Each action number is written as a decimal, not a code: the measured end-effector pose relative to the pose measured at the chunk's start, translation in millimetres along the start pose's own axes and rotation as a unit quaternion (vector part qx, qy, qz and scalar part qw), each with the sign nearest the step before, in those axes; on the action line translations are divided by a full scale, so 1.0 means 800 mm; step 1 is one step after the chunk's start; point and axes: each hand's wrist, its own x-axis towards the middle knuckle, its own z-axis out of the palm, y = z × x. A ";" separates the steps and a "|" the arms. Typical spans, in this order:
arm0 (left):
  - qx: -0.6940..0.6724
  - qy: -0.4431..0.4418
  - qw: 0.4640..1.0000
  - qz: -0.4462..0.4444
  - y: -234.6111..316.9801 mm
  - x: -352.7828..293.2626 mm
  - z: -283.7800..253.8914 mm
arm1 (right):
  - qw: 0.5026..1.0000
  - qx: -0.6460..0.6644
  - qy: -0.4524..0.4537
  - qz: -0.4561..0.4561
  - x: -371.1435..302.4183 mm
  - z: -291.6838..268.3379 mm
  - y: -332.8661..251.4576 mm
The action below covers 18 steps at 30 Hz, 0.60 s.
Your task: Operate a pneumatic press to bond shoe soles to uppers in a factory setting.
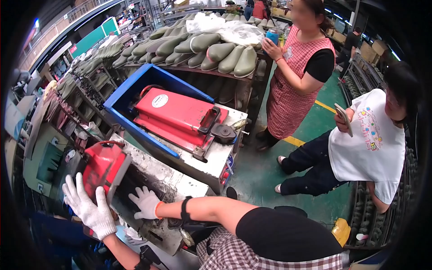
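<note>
Nearby, blue box (pixel 167 78) around red machine (pixel 173 114), left hand (pixel 93 211) beside red unit (pixel 105 164)

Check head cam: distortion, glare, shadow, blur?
Head view: right-side rack seems to bow near the black fisheye rim; head view: plastic nearly washes out; head view: lower-left area sinks into shadow; head view: left hand and right hand look fairly crisp.
</note>
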 end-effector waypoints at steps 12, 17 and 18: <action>-0.494 0.052 0.796 -0.344 0.043 -0.268 0.027 | 0.991 0.114 0.069 -0.020 0.052 -0.022 0.053; -0.772 0.076 0.286 -0.563 -0.008 -0.344 0.035 | 0.778 0.602 -0.130 0.124 -0.025 -0.032 0.008; -0.825 0.063 0.236 -0.510 -0.008 -0.348 0.040 | 0.732 0.644 -0.189 0.119 -0.040 -0.019 0.012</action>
